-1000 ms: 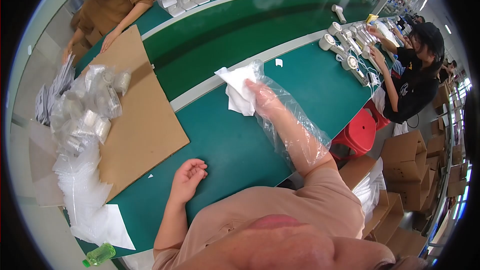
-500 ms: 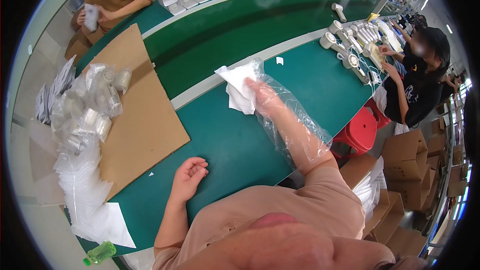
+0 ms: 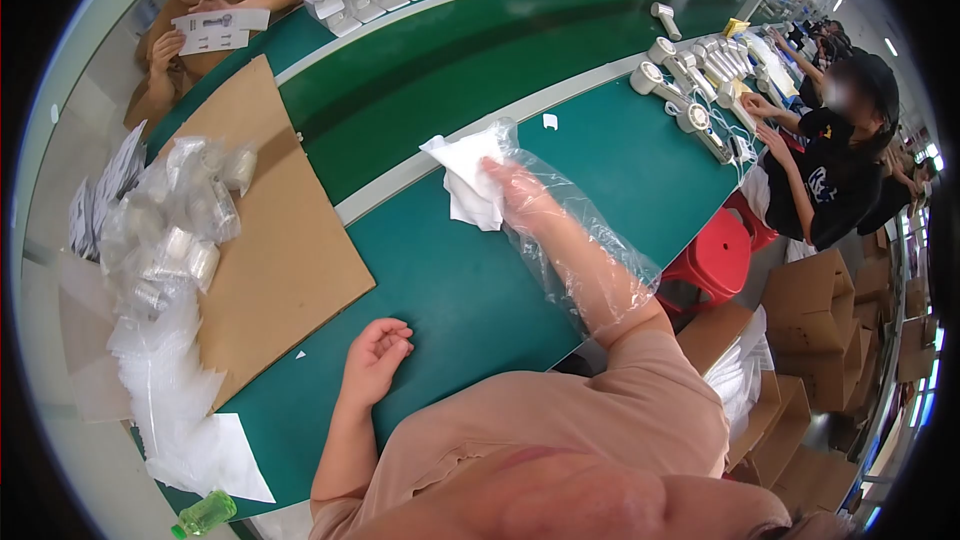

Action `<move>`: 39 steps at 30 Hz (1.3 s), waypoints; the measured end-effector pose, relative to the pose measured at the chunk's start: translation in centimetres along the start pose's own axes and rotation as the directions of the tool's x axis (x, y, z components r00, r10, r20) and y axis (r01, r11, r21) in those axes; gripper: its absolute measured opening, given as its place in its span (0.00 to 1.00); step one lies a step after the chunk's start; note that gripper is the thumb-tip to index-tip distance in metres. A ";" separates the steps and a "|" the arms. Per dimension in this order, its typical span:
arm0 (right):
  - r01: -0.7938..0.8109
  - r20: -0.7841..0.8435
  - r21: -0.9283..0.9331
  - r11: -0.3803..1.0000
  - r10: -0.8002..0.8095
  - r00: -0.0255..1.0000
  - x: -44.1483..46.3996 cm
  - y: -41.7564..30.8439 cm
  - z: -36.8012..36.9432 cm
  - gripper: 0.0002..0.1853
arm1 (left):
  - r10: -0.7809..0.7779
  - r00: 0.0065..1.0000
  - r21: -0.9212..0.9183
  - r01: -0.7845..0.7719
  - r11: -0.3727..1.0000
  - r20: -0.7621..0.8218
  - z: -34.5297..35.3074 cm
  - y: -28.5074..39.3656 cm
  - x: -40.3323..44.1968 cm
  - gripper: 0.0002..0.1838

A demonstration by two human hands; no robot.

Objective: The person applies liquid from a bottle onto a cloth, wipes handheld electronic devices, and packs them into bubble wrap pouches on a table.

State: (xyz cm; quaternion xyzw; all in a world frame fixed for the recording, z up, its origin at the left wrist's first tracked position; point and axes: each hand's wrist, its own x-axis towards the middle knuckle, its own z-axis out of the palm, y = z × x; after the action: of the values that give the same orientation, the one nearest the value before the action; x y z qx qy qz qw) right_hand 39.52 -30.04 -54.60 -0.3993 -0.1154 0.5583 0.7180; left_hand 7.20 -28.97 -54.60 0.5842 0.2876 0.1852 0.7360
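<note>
My right hand (image 3: 513, 186) grips a crumpled white cloth (image 3: 470, 180) at the far side of the green table. Clear plastic (image 3: 590, 247), like a long bag, surrounds that hand and runs down the forearm. Some of its film also shows beside the cloth. On the near part of the table my left hand (image 3: 378, 354) rests with its fingers loosely curled in and nothing visible in them. A tiny white scrap (image 3: 301, 354) lies to its left.
Cardboard (image 3: 290, 270) covers the table's left part, with bagged white rolls (image 3: 185, 250) and white foam sheets (image 3: 160, 380) on it. A green bottle (image 3: 207, 513) lies at the near edge. White handheld devices (image 3: 695, 118) sit before a co-worker on the right, near red stools (image 3: 718, 252).
The co-worker at the upper left now holds a printed sheet opened out, where a folded pale item was before. My two hands stay nearly in place; the view has shifted slightly.
</note>
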 end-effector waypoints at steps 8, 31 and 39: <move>0.023 0.013 0.036 0.999 -0.023 1.000 -0.6 -0.2 0.7 0.18 | -0.001 1.000 0.004 0.001 1.000 -0.006 0.1 -0.1 -0.1 0.11; -0.008 0.065 0.040 0.999 0.006 0.998 0.3 0.2 -0.3 0.16 | 0.015 0.999 0.027 -0.015 1.000 -0.029 0.2 -0.2 0.0 0.12; 0.012 0.051 0.012 1.000 -0.013 0.999 0.2 0.3 -0.2 0.16 | 0.021 0.999 0.028 -0.020 0.999 -0.026 0.2 -0.2 0.1 0.12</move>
State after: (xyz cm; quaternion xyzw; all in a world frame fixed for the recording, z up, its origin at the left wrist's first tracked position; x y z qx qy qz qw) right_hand 39.57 -29.91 -54.99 -0.3801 -0.1329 0.5645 0.7206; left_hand 7.35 -29.10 -54.78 0.5948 0.2938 0.1963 0.7220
